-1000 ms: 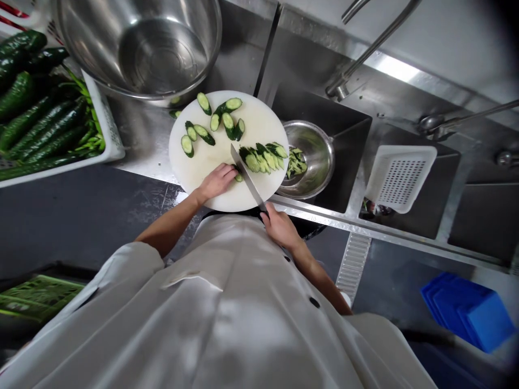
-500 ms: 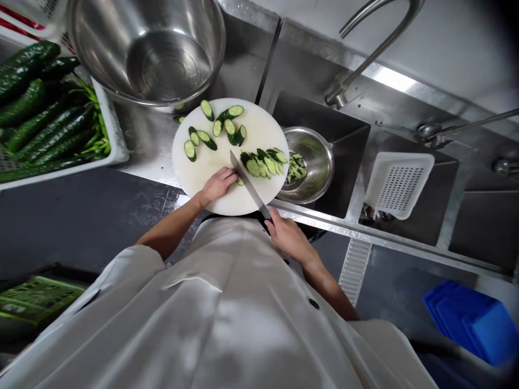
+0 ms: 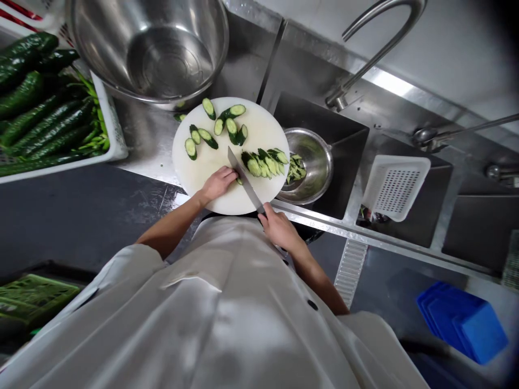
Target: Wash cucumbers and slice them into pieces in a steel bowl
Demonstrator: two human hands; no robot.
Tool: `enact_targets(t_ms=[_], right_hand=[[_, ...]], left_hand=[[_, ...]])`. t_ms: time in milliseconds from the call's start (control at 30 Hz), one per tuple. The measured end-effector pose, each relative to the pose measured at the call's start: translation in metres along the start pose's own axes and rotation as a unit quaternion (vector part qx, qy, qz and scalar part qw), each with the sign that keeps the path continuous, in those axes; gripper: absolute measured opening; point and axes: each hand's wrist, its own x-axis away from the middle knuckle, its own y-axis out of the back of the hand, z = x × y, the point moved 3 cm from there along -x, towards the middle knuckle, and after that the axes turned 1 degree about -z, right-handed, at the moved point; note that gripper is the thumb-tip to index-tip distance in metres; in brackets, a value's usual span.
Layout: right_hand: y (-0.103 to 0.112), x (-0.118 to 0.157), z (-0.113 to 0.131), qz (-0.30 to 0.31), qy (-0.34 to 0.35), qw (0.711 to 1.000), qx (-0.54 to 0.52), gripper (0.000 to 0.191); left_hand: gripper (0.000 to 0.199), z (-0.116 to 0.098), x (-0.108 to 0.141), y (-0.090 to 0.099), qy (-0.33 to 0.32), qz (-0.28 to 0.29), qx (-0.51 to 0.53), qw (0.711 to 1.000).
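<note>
My right hand [image 3: 279, 228] is closed round the handle of a knife [image 3: 248, 185], whose blade slants up and left over the round white cutting board [image 3: 194, 173]. Beside the blade, my left hand [image 3: 219, 183] presses with bent fingers on a small cucumber piece [image 3: 239, 181], mostly hidden under the fingertips. Thin cucumber slices [image 3: 265, 163] lie overlapped right of the blade. Several thick cucumber chunks [image 3: 232, 127] are spread over the upper part of the board. A steel bowl [image 3: 318, 167] at the board's right edge holds more cut cucumber [image 3: 295, 168].
A large steel basin [image 3: 162, 59] stands behind the board. At left, a white crate [image 3: 115, 127] holds whole cucumbers [image 3: 48, 121]. To the right are sinks, a faucet [image 3: 377, 54] and a white basket [image 3: 397, 183]. Blue bins [image 3: 462, 321] are at lower right.
My right hand and the knife have shifted slightly left, towards my left hand. My left hand stays nearly in place on the cucumber piece. The view has turned a little.
</note>
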Motion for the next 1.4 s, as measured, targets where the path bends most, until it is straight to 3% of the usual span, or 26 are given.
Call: enact_targets(t_ms=[367, 600, 800, 900, 1033, 1133, 1233, 1400], right_hand=[[0.002, 0.002, 0.003, -0.009, 0.002, 1.0, -0.022, 0.043], [-0.001, -0.012, 0.011, -0.008, -0.007, 1.0, -0.029, 0.042], [0.001, 0.019, -0.01, -0.029, 0.003, 0.999, -0.033, 0.044], [-0.003, 0.03, -0.026, -0.042, 0.027, 0.997, -0.054, 0.04], [-0.017, 0.02, -0.041, -0.008, 0.111, 0.99, -0.088, 0.032], [-0.027, -0.001, -0.049, -0.02, 0.107, 0.988, -0.113, 0.033], [-0.033, -0.02, -0.056, -0.072, 0.038, 0.987, -0.14, 0.041], [-0.029, -0.025, -0.052, -0.11, 0.005, 0.987, -0.113, 0.045]], left_hand=[[0.031, -0.001, 0.0, 0.0, -0.001, -0.014, 0.006, 1.0], [0.034, -0.001, -0.002, 0.004, -0.007, -0.006, -0.015, 1.0], [0.03, -0.007, -0.002, 0.0, 0.011, 0.011, 0.001, 1.0], [0.023, 0.016, 0.002, 0.016, 0.068, -0.019, -0.005, 0.997], [0.02, 0.091, 0.012, 0.075, 0.237, -0.147, 0.004, 0.96], [0.013, 0.122, 0.015, 0.1, 0.283, -0.142, 0.064, 0.946], [0.007, 0.097, 0.019, 0.087, 0.309, -0.13, 0.099, 0.937], [0.019, 0.004, 0.028, 0.034, 0.35, -0.139, 0.119, 0.919]])
